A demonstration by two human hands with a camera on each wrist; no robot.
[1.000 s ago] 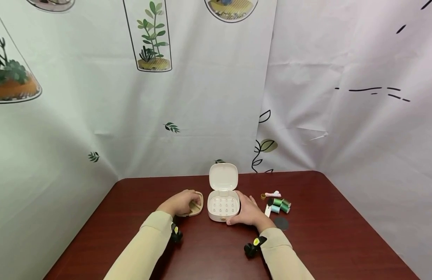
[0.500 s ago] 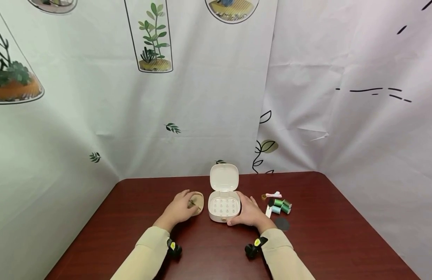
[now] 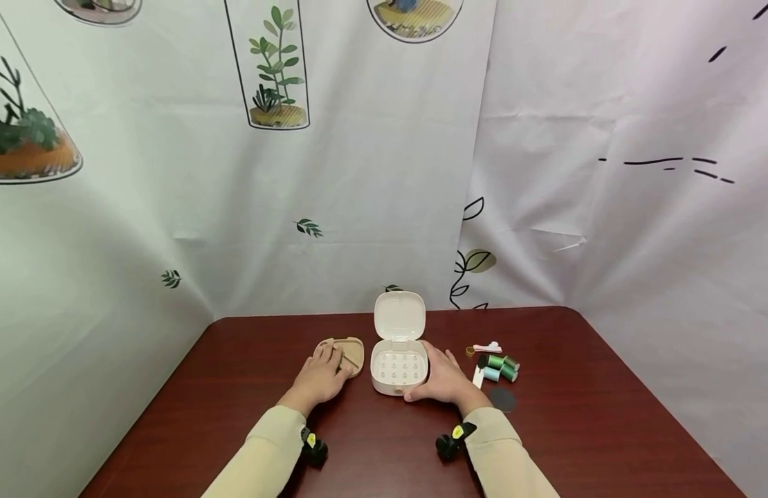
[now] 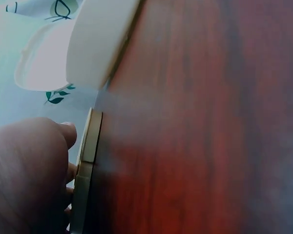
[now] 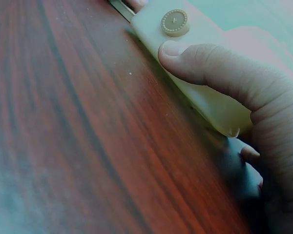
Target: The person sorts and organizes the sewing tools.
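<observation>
A small cream box (image 3: 399, 370) stands with its lid (image 3: 399, 316) raised, and rows of little pegs show on its inside floor. My right hand (image 3: 445, 375) holds its right side, thumb on the front near a round button (image 5: 175, 22) in the right wrist view. Left of the box, a tan divided tray (image 3: 354, 351) lies on the table. My left hand (image 3: 318, 377) rests over the tray's left part, fingers stretched out and partly covering it. In the left wrist view the tray's side (image 4: 90, 141) is seen edge-on beside my fingertips.
To the right lie several spools of green and blue thread (image 3: 502, 366), a white strip (image 3: 478, 377), a dark grey disc (image 3: 501, 398), a gold ring (image 3: 470, 351) and a pink-and-white item (image 3: 487, 347). A printed cloth hangs behind the brown table (image 3: 384, 456).
My left hand's fingers have gone from curled at the tray to stretched out over its left part. The right hand stays on the box.
</observation>
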